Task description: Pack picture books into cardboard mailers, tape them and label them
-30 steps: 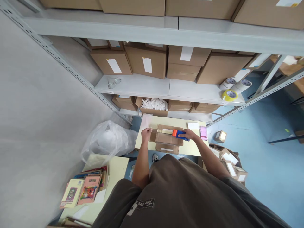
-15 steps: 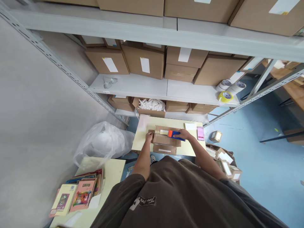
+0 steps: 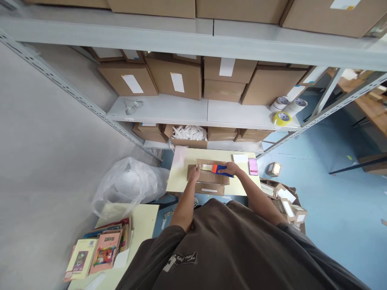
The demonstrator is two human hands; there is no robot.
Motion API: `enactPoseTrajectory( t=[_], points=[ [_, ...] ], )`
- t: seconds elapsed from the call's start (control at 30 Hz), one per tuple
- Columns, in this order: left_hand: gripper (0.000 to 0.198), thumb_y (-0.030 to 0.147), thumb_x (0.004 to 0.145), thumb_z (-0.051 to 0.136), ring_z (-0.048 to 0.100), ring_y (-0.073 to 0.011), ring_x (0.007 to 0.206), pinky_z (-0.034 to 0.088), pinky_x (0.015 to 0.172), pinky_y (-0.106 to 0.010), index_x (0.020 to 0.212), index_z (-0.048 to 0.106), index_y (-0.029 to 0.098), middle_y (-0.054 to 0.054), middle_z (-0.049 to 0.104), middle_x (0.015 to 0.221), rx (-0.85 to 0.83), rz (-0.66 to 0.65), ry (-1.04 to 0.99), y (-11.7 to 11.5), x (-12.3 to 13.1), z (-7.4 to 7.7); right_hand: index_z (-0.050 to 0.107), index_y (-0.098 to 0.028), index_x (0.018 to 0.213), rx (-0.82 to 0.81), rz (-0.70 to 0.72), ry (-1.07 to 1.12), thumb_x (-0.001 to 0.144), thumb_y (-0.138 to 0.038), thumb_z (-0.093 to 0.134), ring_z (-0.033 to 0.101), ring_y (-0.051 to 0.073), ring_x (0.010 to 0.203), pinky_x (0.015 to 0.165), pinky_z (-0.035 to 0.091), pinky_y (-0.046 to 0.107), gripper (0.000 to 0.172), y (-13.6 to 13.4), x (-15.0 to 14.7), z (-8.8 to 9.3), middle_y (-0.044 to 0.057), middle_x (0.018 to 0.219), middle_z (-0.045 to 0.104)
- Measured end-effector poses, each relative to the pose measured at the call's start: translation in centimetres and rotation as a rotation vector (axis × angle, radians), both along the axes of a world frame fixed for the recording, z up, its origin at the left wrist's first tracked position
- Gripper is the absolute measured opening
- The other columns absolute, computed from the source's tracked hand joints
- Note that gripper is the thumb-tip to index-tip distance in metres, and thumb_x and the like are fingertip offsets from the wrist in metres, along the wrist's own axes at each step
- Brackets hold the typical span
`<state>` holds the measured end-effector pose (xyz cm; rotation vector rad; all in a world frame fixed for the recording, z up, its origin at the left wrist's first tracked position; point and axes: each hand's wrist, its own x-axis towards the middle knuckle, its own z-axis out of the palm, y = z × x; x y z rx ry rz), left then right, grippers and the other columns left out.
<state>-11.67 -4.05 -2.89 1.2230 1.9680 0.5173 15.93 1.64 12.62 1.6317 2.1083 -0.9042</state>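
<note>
A brown cardboard box (image 3: 213, 177) lies on the pale yellow table (image 3: 178, 183), with a pale strip (image 3: 207, 167) along its top. My right hand (image 3: 231, 168) is wrapped round a blue and orange tape dispenser (image 3: 221, 169), whose orange end rests over the box top. At the box's left end, beside a brown flap (image 3: 190, 171), my left hand (image 3: 194, 173) is closed with fingers curled. What those fingers hold, if anything, is too small to make out. Nearer my body is a second cardboard box (image 3: 208, 189) with a white label.
A pink-screened phone (image 3: 253, 166) and a white paper (image 3: 240, 158) lie at the table's right. Behind stands a shelf (image 3: 169, 108) with cartons and tape rolls (image 3: 282, 118). A plastic bag (image 3: 130, 181) and books (image 3: 105, 249) are at left; small boxes (image 3: 286, 201) at right.
My left hand has moved right, onto the box's left end, and more of the flap shows beside it. My right hand keeps the tape dispenser at nearly the same spot. The view has shifted slightly.
</note>
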Motion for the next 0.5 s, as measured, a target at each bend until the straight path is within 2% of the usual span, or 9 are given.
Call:
enactPoseTrajectory(
  t=[0.1, 0.17, 0.23, 0.4, 0.5],
  points=[
    [0.059, 0.057, 0.111, 0.038, 0.072, -0.0339, 0.121, 0.052, 0.102, -0.039, 0.128, 0.072, 0.012, -0.023, 0.077, 0.125, -0.059, -0.014, 0.062, -0.1, 0.3, 0.1, 0.081, -0.018, 0.109, -0.021, 0.012, -0.005, 0.081, -0.084, 0.072, 0.075, 0.03, 0.097, 0.074, 0.05, 0.03, 0.072, 0.2, -0.2, 0.1, 0.014, 0.109, 0.081],
    [0.059, 0.056, 0.112, 0.036, 0.072, -0.0332, 0.122, 0.052, 0.103, -0.039, 0.13, 0.071, 0.012, -0.023, 0.076, 0.127, -0.06, -0.021, 0.075, -0.1, 0.1, 0.1, 0.081, -0.017, 0.111, -0.023, 0.029, -0.016, 0.081, -0.085, 0.072, 0.075, 0.03, 0.099, 0.075, 0.051, 0.03, 0.075, 0.5, 0.9, 0.0, 0.015, 0.109, 0.081],
    [0.059, 0.056, 0.112, 0.035, 0.073, -0.0319, 0.12, 0.052, 0.102, -0.038, 0.13, 0.072, 0.013, -0.021, 0.077, 0.127, -0.045, -0.029, 0.071, -0.2, -0.1, 0.0, 0.081, -0.015, 0.109, -0.017, 0.044, -0.06, 0.081, -0.086, 0.071, 0.075, 0.031, 0.099, 0.074, 0.051, 0.031, 0.077, 0.9, 3.7, -0.1, 0.017, 0.109, 0.08],
    [0.06, 0.057, 0.112, 0.034, 0.074, -0.0312, 0.118, 0.053, 0.101, -0.037, 0.13, 0.072, 0.014, -0.02, 0.077, 0.126, -0.032, -0.043, 0.103, 0.1, 0.0, -0.3, 0.082, -0.013, 0.103, -0.031, -0.013, -0.233, 0.079, -0.083, 0.074, 0.075, 0.033, 0.099, 0.072, 0.051, 0.032, 0.075, 1.0, 14.0, -0.3, 0.02, 0.108, 0.079],
    [0.061, 0.057, 0.112, 0.034, 0.074, -0.0321, 0.118, 0.053, 0.102, -0.038, 0.13, 0.072, 0.014, -0.021, 0.077, 0.125, -0.036, -0.048, 0.126, 0.3, 0.2, -0.2, 0.081, -0.014, 0.106, -0.065, -0.054, -0.225, 0.079, -0.08, 0.077, 0.075, 0.03, 0.096, 0.071, 0.049, 0.031, 0.071, 0.5, 17.2, -0.4, 0.018, 0.107, 0.08]
  ],
)
